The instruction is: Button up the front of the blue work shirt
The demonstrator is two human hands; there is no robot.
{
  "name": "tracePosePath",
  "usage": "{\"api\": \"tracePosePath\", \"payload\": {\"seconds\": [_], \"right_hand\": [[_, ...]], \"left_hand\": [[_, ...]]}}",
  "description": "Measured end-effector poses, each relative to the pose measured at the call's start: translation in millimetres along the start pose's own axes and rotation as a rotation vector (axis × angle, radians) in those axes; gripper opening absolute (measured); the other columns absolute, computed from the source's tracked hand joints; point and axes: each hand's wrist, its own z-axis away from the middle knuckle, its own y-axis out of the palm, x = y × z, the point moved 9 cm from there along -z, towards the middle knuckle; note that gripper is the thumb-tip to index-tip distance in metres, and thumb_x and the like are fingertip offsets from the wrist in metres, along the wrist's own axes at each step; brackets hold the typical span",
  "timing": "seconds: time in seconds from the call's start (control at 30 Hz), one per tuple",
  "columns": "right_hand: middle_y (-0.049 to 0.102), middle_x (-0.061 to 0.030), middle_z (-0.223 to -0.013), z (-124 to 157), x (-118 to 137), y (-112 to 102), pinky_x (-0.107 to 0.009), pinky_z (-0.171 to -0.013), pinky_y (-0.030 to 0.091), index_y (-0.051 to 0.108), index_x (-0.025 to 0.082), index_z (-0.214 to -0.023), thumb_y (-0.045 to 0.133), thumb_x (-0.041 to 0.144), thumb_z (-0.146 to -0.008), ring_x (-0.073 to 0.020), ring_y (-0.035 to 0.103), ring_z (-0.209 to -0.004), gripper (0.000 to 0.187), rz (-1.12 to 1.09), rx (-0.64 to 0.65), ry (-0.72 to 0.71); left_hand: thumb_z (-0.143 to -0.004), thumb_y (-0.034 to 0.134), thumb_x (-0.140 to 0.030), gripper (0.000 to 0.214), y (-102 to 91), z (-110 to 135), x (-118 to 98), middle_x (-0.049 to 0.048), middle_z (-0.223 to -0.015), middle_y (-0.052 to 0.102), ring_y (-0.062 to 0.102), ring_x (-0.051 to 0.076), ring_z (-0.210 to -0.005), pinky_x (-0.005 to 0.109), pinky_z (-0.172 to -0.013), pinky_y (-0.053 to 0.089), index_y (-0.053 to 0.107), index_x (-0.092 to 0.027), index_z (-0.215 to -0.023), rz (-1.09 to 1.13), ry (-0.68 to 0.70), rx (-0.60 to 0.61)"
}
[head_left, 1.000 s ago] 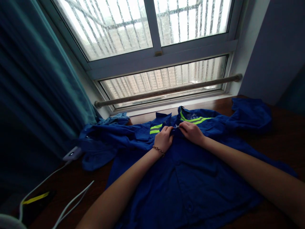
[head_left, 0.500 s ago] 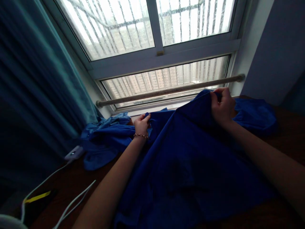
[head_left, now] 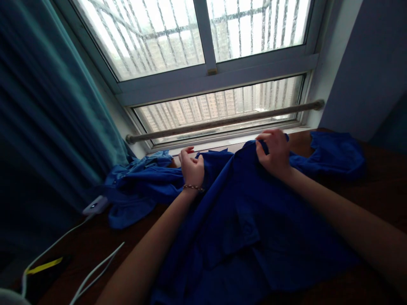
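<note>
Far left: teal curtain [head_left: 73, 84] hangs beside the dark surface [head_left: 79, 254]. Yellow strip [head_left: 44, 266] lies low; white device [head_left: 95, 205] sits near the curtain's foot. Paler blue cloth [head_left: 132, 212] is bunched just beside the device.

Left hand [head_left: 193, 169], bracelet [head_left: 193, 187] at the wrist: half open, fingers loosely curled, thumb apart, close by the garment's upper edge. Cannot tell whether it has hold of cloth.

Centre: blue garment [head_left: 254, 220] lies across the surface below the window, creased, a ridge running diagonally up to the right hand [head_left: 276, 154]. That hand, slightly blurred, looks pinched on the upper edge, thumb and fingertips nearly meeting.

Handling judgement: soft cloth sags between grips; matched height and even, light tension should keep the edge straight, and a flat palm would settle creases.

Writing: none legible; device's dark patch too small to read.
</note>
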Motion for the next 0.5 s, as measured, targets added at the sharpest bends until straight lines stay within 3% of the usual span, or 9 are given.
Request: {"api": "tracePosePath", "payload": {"seconds": [0.1, 0.2, 0.27, 0.37, 0.5], "right_hand": [[0.054, -0.0079, -0.094, 13, 28, 32, -0.037, -0.083, 0.033, 0.052, 0.017, -0.098, 0.047, 0.017, -0.078, -0.0227, 0.042, -0.094, 0.021, -0.036, 0.289, -0.182], [0.056, -0.0091, -0.085, 29, 29, 55, -0.036, -0.080, 0.034, 0.055, 0.014, -0.093, 0.047, 0.021, -0.079, -0.0231, 0.044, -0.088, 0.017, -0.008, 0.424, -0.197], [0.054, -0.0081, -0.077, 40, 31, 63, -0.034, -0.076, 0.034, 0.056, 0.015, -0.083, 0.044, 0.022, -0.081, -0.0217, 0.044, -0.081, 0.014, 0.001, 0.464, -0.220], [0.052, -0.0075, -0.074, 56, 43, 67, -0.033, -0.072, 0.034, 0.055, 0.016, -0.076, 0.041, 0.021, -0.082, -0.0208, 0.043, -0.077, 0.016, -0.009, 0.470, -0.280], [0.052, -0.0078, -0.076, 75, 57, 71, -0.033, -0.073, 0.036, 0.055, 0.016, -0.075, 0.041, 0.018, -0.081, -0.0206, 0.043, -0.079, 0.015, -0.109, 0.480, -0.286]], "left_hand": [[-0.073, 0.051, -0.015, 0.013, 22.9, 27, -54, 0.0015, -0.088, 0.050, 0.047, 0.006, -0.060, 0.019, -0.055, 0.041, 0.053, -0.018, -0.086, -0.111, 0.293, 0.226], [-0.076, 0.049, -0.016, 0.018, 54.1, 59, -68, 0.0035, -0.093, 0.051, 0.052, 0.010, -0.072, 0.020, -0.060, 0.043, 0.052, -0.018, -0.093, -0.044, 0.351, 0.516], [-0.075, 0.050, -0.017, 0.024, 68.0, 74, -58, 0.0041, -0.093, 0.052, 0.051, 0.011, -0.073, 0.021, -0.063, 0.042, 0.050, -0.018, -0.099, -0.029, 0.331, 0.608], [-0.075, 0.052, -0.022, 0.024, 84.3, 89, -24, 0.0003, -0.076, 0.052, 0.046, 0.010, -0.061, 0.022, -0.058, 0.038, 0.050, -0.016, -0.098, -0.053, 0.235, 0.697], [-0.075, 0.047, -0.024, 0.013, 99.1, 101, 15, -0.0014, -0.068, 0.050, 0.042, 0.010, -0.060, 0.021, -0.056, 0.034, 0.052, -0.014, -0.081, 0.065, 0.067, 0.816]]}}
